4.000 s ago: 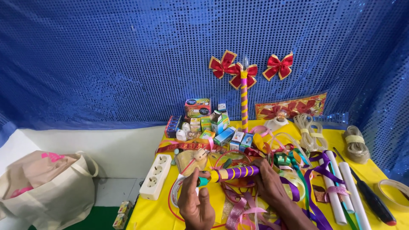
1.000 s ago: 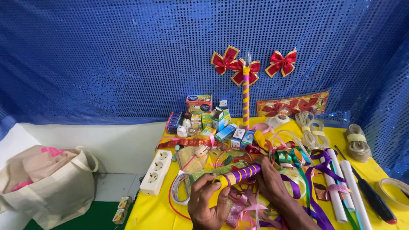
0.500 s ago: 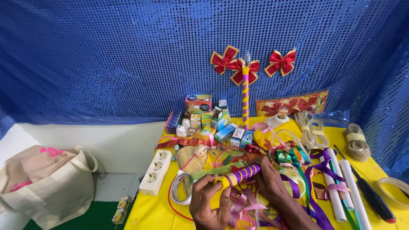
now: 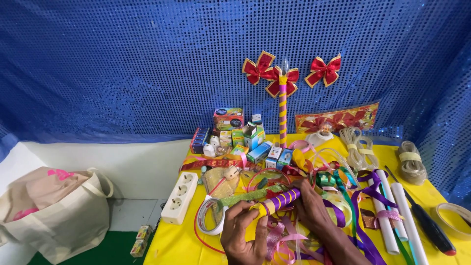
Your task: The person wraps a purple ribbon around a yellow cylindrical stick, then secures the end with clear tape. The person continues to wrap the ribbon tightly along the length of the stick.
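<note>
Views: one, head-worn camera

Position: above and behind the near edge of the yellow table (image 4: 171, 240), at the wearer's head height

Facing: forward and only slightly downward, toward the blue sequined backdrop (image 4: 122, 64), which fills the upper half of the frame

Nearness: the left hand (image 4: 244, 235) and right hand (image 4: 311, 206) sit closest, cut off at the bottom edge; the table's far end and the red bows (image 4: 324, 70) on the backdrop lie well beyond them

Framing: table right of centre; at lower left, the floor and a cloth tote bag (image 4: 54, 211) beside the table

Shared coverage: none, as only a single view is present
</note>
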